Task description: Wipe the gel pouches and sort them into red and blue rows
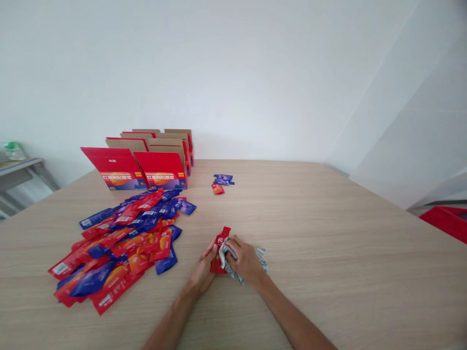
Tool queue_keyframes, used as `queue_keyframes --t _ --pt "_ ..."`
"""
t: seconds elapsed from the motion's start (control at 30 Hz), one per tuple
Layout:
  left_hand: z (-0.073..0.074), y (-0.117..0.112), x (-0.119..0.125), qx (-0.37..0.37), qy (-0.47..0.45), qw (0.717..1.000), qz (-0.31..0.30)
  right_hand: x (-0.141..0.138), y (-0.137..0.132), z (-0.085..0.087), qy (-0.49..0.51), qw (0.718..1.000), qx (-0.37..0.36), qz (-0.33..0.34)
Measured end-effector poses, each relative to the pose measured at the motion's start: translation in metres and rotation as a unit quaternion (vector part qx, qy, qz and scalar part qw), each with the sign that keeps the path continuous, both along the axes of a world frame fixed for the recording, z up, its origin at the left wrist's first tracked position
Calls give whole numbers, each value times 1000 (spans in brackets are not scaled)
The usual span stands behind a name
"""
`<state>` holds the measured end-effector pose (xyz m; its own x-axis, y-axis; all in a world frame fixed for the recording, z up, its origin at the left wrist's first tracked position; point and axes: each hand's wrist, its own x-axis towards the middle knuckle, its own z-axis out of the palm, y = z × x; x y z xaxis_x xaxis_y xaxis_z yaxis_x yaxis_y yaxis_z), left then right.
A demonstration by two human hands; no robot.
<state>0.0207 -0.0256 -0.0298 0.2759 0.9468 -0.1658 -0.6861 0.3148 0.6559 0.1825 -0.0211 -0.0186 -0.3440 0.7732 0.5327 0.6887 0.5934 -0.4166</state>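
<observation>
Near the table's front middle, my left hand (204, 270) grips the left edge of a red sachet (216, 265), its narrow spout end pointing away from me. My right hand (245, 260) is closed on a grey-and-white striped cloth (261, 257), which it presses against the sachet's face. The cloth and fingers cover the sachet's right part. To the left of my hands lies a loose heap of red and blue sachets (160, 245), some with barcode sides up.
Several open red-and-blue cartons (164, 165) with raised flaps stand in two rows at the back left. A few small sachets (218, 188) lie back centre on the wooden table (328, 233). A red bin (445, 221) shows at the right edge, and a side table (20, 165) at far left.
</observation>
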Motion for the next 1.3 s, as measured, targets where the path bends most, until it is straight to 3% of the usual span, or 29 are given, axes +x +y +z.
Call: queue_keyframes --t 0.17,0.43,0.57,0.6,0.63,0.73,0.8,0.87,0.9,1.0,1.1,1.2,1.3 --pt "0 5 -6 -25 35 997 59 -23 -9 -4 -87 989 -35 113" --pt "7 4 -8 24 91 995 42 -24 -10 -9 -86 988 -16 125" --pt "22 24 -35 65 220 966 116 -23 -8 -13 -65 989 -5 134" --pt "30 34 -48 98 292 939 154 -23 -7 -14 -60 989 -3 138" --pt "40 44 -63 145 386 891 192 -23 -6 -14 -56 988 -1 141" --pt "71 77 -118 259 630 687 253 -23 -5 -16 -47 988 4 149" --pt "88 96 -155 242 754 557 251 -24 -5 -16 -48 987 6 152" --pt "98 112 -187 159 840 470 220 -25 -5 -16 -57 987 5 153" --pt "100 120 -200 117 862 448 203 -26 -5 -16 -63 986 5 152" --pt "99 142 -228 67 880 437 175 -27 -4 -15 -79 986 7 148" --pt "97 164 -241 8 889 429 158 -27 -3 -15 -91 985 6 149" --pt "99 182 -237 -25 905 397 150 -27 -4 -13 -94 984 -1 150" --pt "101 199 -213 41 922 357 143 -27 -4 -12 -94 985 -6 146"
